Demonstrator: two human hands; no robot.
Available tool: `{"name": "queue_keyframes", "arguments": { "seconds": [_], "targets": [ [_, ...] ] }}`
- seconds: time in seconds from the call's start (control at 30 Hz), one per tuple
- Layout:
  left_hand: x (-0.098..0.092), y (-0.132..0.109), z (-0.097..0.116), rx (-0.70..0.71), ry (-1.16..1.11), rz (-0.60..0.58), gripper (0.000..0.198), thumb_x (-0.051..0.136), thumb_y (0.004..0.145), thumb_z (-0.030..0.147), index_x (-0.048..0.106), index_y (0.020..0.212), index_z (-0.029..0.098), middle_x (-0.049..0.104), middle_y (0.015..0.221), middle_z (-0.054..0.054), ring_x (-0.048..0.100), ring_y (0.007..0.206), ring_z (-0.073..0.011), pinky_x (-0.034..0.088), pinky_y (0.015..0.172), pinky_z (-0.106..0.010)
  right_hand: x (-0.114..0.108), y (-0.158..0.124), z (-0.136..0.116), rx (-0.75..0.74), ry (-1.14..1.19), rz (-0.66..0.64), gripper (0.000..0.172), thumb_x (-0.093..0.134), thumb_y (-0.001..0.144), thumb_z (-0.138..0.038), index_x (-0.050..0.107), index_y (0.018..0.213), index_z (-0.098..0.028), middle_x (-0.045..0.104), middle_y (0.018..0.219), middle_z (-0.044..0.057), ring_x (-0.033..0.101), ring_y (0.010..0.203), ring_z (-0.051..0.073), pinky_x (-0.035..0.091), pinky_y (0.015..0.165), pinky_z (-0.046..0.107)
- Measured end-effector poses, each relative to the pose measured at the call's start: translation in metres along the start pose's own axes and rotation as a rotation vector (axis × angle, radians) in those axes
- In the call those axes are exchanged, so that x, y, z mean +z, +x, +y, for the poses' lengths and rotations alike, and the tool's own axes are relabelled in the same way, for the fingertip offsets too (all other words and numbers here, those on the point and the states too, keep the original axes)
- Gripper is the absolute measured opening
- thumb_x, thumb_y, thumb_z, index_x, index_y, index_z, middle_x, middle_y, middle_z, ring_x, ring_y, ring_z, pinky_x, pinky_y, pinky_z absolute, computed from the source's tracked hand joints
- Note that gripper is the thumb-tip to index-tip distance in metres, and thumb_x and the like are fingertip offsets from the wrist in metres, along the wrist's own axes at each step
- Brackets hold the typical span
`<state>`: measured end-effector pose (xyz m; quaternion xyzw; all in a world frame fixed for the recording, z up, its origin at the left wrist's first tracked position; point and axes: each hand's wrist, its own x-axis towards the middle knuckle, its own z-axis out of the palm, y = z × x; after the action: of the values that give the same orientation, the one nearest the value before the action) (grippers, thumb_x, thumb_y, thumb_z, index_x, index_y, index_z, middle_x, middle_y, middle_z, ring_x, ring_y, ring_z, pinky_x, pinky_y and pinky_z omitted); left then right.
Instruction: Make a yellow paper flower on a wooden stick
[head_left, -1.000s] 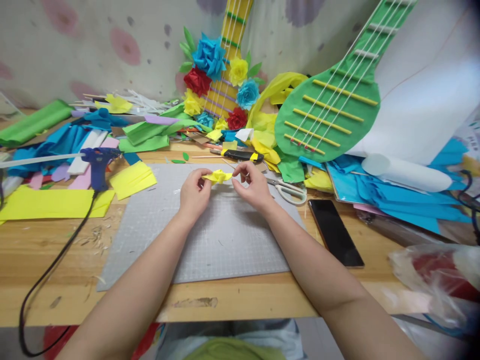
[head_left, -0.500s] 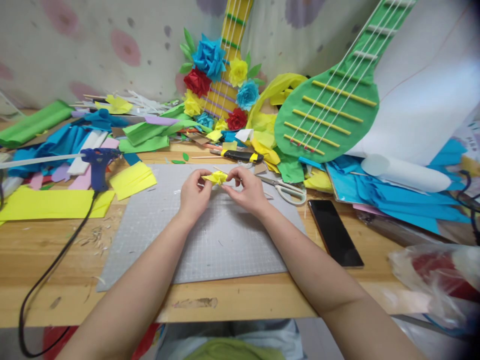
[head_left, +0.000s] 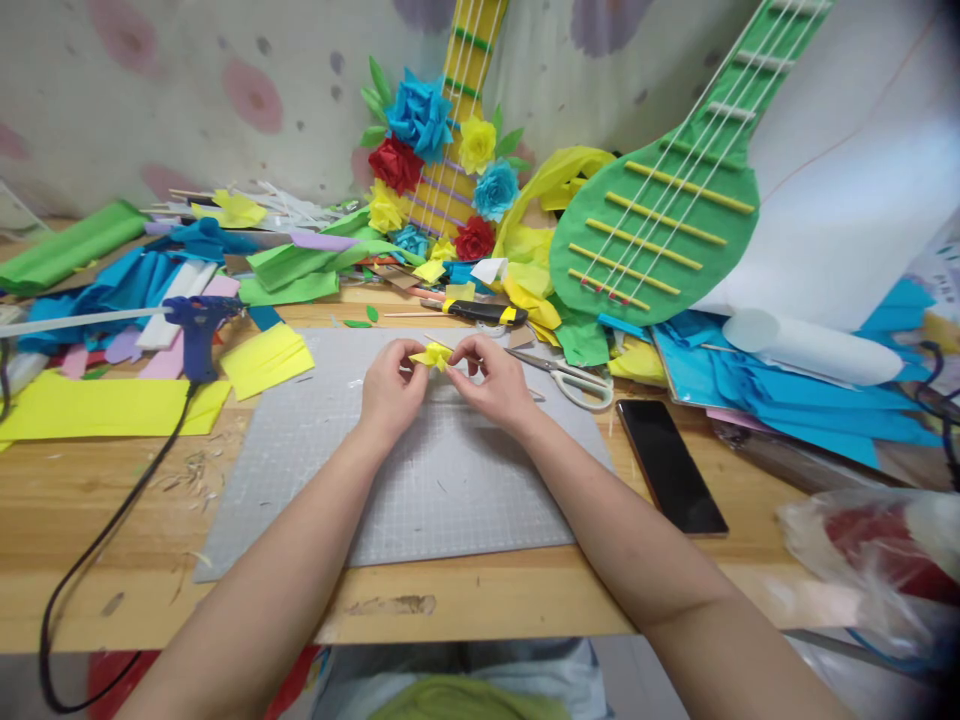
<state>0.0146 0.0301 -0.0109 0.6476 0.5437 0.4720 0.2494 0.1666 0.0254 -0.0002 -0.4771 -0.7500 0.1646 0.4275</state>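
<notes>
Between my fingertips is a small yellow paper flower (head_left: 434,355), held above the far part of a grey cutting mat (head_left: 442,490). My left hand (head_left: 394,385) pinches its left side with thumb and forefinger. My right hand (head_left: 491,378) is closed on its right side, thumb and forefinger pressed at the petals. A thin stick-like thing runs near the flower, partly hidden by the right fingers. Scissors (head_left: 574,380) with pale handles lie just right of my right hand. A black and yellow utility knife (head_left: 480,311) rests beyond both hands.
A blue glue gun (head_left: 196,335) with its black cord lies left, near yellow paper sheets (head_left: 266,362). A phone (head_left: 671,466) is at the right. Behind stand a green paper-covered instrument (head_left: 660,235) and a yellow one with paper flowers (head_left: 442,190). Paper scraps crowd the back.
The yellow flower has turned slightly between my fingers, so its petals show a different side. Both hands keep nearly the same place and grip.
</notes>
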Motion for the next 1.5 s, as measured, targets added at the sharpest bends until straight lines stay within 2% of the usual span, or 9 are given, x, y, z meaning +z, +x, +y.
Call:
{"name": "queue_keyframes", "arguments": {
  "seconds": [0.13, 0.43, 0.57, 0.77, 0.93, 1.13, 1.3, 1.43, 1.5],
  "targets": [
    [-0.001, 0.001, 0.000, -0.012, 0.006, 0.010, 0.016, 0.048, 0.070, 0.015, 0.055, 0.084, 0.019, 0.061, 0.085, -0.001, 0.055, 0.069, -0.0109, 0.044, 0.061, -0.023, -0.001, 0.001, 0.002, 0.005, 0.048, -0.006, 0.007, 0.052, 0.072, -0.018, 0.051, 0.078, -0.022, 0.057, 0.076, -0.002, 0.048, 0.063, 0.011, 0.039, 0.062, 0.025],
    [0.001, 0.002, -0.004, -0.060, -0.077, 0.014, 0.016, 0.049, 0.069, 0.017, 0.055, 0.083, 0.019, 0.061, 0.082, -0.001, 0.057, 0.067, -0.0106, 0.046, 0.061, -0.023, 0.002, 0.003, 0.004, 0.075, 0.177, 0.032, 0.006, 0.052, 0.078, -0.026, 0.049, 0.076, -0.022, 0.055, 0.074, -0.002, 0.049, 0.061, 0.010, 0.039, 0.060, 0.024],
    [0.003, 0.004, -0.002, -0.181, -0.290, 0.009, 0.016, 0.051, 0.064, 0.016, 0.055, 0.080, 0.017, 0.060, 0.078, 0.001, 0.058, 0.063, -0.0099, 0.049, 0.062, -0.024, -0.004, 0.005, 0.002, 0.085, 0.170, 0.045, 0.010, 0.055, 0.077, -0.029, 0.049, 0.075, -0.021, 0.054, 0.071, -0.003, 0.046, 0.058, 0.009, 0.038, 0.058, 0.024],
    [-0.002, 0.010, 0.002, -0.337, -0.667, 0.029, 0.013, 0.056, 0.057, 0.020, 0.055, 0.070, 0.015, 0.057, 0.067, 0.003, 0.056, 0.057, -0.0083, 0.054, 0.063, -0.029, -0.022, 0.017, 0.006, 0.173, 0.280, 0.205, 0.012, 0.056, 0.076, -0.029, 0.049, 0.078, -0.020, 0.053, 0.074, -0.002, 0.043, 0.059, 0.008, 0.037, 0.056, 0.022],
    [-0.005, 0.011, 0.001, -0.363, -0.745, 0.022, 0.016, 0.060, 0.055, 0.021, 0.055, 0.068, 0.015, 0.057, 0.062, 0.004, 0.053, 0.052, -0.0070, 0.055, 0.062, -0.030, -0.020, 0.017, 0.005, 0.211, 0.430, 0.059, 0.020, 0.063, 0.069, -0.030, 0.046, 0.076, -0.020, 0.054, 0.074, -0.003, 0.044, 0.060, 0.007, 0.036, 0.055, 0.021],
    [-0.004, 0.009, 0.000, -0.340, -0.730, -0.022, 0.014, 0.059, 0.057, 0.022, 0.055, 0.068, 0.015, 0.056, 0.064, 0.004, 0.053, 0.053, -0.0070, 0.055, 0.061, -0.030, -0.017, 0.010, -0.004, 0.110, 0.302, 0.050, 0.018, 0.060, 0.070, -0.022, 0.049, 0.084, -0.021, 0.058, 0.087, -0.002, 0.044, 0.060, 0.007, 0.035, 0.054, 0.020],
    [0.000, 0.009, -0.004, -0.289, -0.639, -0.064, 0.020, 0.056, 0.061, 0.020, 0.053, 0.080, 0.016, 0.057, 0.075, 0.001, 0.057, 0.064, -0.0096, 0.053, 0.064, -0.029, -0.012, 0.007, -0.004, 0.030, 0.076, 0.066, 0.011, 0.056, 0.070, -0.017, 0.053, 0.080, -0.021, 0.056, 0.075, -0.002, 0.047, 0.063, 0.010, 0.037, 0.059, 0.022],
    [0.004, 0.004, -0.002, -0.109, -0.317, 0.185, 0.054, 0.053, 0.059, 0.011, 0.042, 0.110, 0.022, 0.050, 0.104, -0.005, 0.055, 0.083, -0.0128, 0.051, 0.071, -0.029, -0.004, 0.003, 0.001, 0.043, -0.061, 0.209, 0.009, 0.050, 0.071, -0.014, 0.052, 0.076, -0.021, 0.056, 0.073, -0.001, 0.048, 0.062, 0.011, 0.039, 0.062, 0.025],
    [0.006, -0.003, 0.002, 0.057, -0.074, 0.258, 0.057, 0.052, 0.059, 0.007, 0.041, 0.114, 0.021, 0.048, 0.108, -0.008, 0.052, 0.090, -0.0148, 0.048, 0.076, -0.030, 0.000, 0.000, 0.003, 0.049, -0.114, 0.279, 0.009, 0.048, 0.072, -0.014, 0.051, 0.076, -0.021, 0.057, 0.075, 0.000, 0.048, 0.063, 0.012, 0.039, 0.064, 0.025]
  ]
}}
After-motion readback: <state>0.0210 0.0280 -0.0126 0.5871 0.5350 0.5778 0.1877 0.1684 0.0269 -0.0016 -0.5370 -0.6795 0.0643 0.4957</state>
